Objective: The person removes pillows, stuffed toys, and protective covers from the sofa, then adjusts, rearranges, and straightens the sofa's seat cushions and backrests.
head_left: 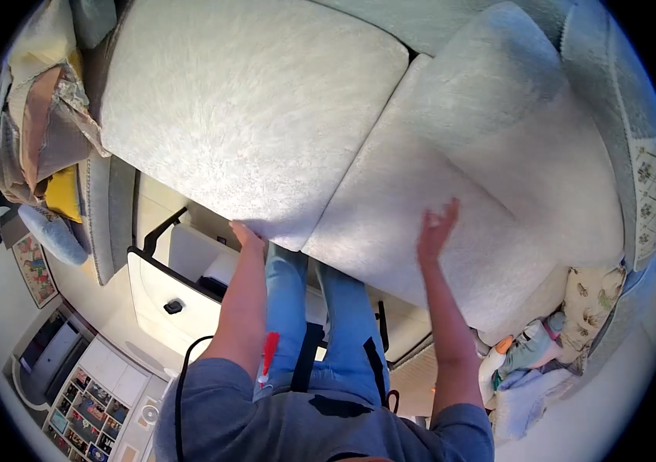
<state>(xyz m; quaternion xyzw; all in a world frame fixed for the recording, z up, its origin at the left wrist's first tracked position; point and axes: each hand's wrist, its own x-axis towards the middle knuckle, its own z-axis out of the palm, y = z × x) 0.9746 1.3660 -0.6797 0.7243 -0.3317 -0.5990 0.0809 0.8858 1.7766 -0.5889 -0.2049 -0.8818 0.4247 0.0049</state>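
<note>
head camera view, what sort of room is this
Probably a living room in a home: a large sofa with pale, plush seats fills the view, with a yellow cushion and a framed picture off to the left.

No label, brand, number or sign can be read; the framed picture [34, 269] on the left is too small to tell.

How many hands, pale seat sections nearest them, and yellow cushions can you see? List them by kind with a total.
Hands: 2 (left hand, right hand)
Pale seat sections: 2 (left section, right section)
Yellow cushion: 1
Total: 5
</note>
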